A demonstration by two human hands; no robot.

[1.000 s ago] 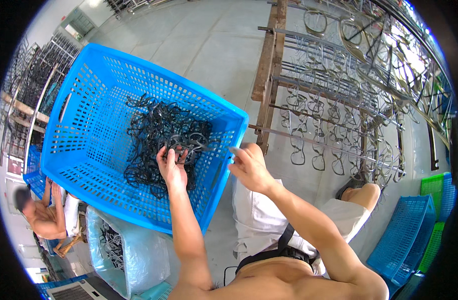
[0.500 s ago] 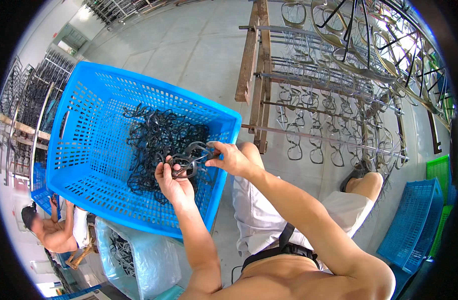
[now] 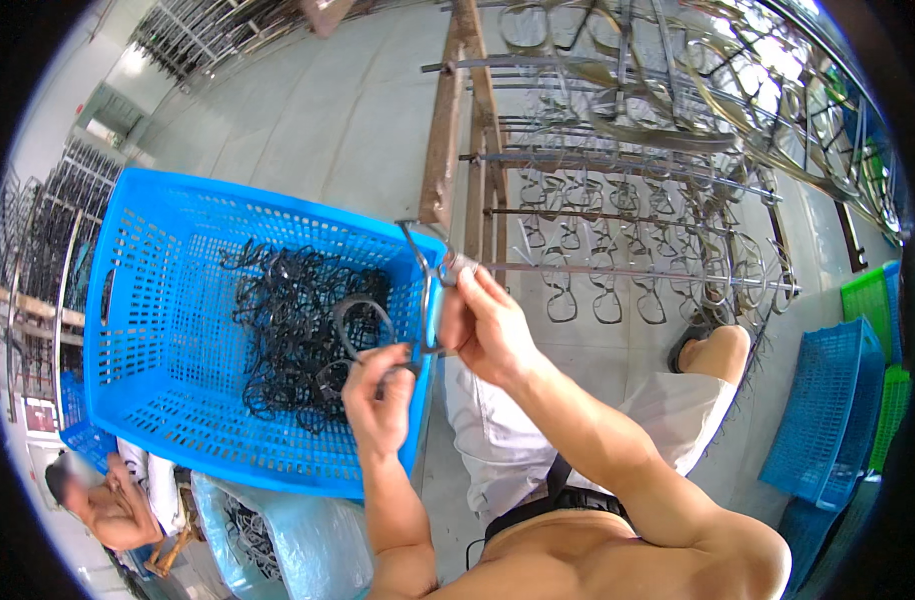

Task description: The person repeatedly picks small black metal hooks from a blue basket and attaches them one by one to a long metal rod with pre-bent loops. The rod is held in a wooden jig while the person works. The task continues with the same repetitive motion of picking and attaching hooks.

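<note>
Dark eyeglass frames point(image 3: 303, 325) lie in a tangled heap in a blue perforated plastic basket point(image 3: 143, 385). Over the heap's near right side my left hand point(image 3: 380, 400) is closed on an eyeglass frame, whose grey rounded rim point(image 3: 363, 308) stands up from the fingers. My right hand point(image 3: 490, 325) is at the basket's right rim, fingers pinched on a dark, thin eyeglass frame piece point(image 3: 421, 270) that reaches up past the rim's corner. Motion blurs both pieces, and I cannot tell whether they are joined.
On the right, a rack point(image 3: 448, 150) with metal bars carries rows of hanging eyeglass frames point(image 3: 605, 290). A plastic-lined bin point(image 3: 308, 540) of grey pieces stands below the basket. Blue crates point(image 3: 818, 420) and green crates point(image 3: 871, 300) are at far right. Another person point(image 3: 113, 510) sits at lower left.
My hands have moved apart, the right one up to the basket's rim with the dark piece. The left hand has closed with a rim standing up. The whole view has shifted slightly.
</note>
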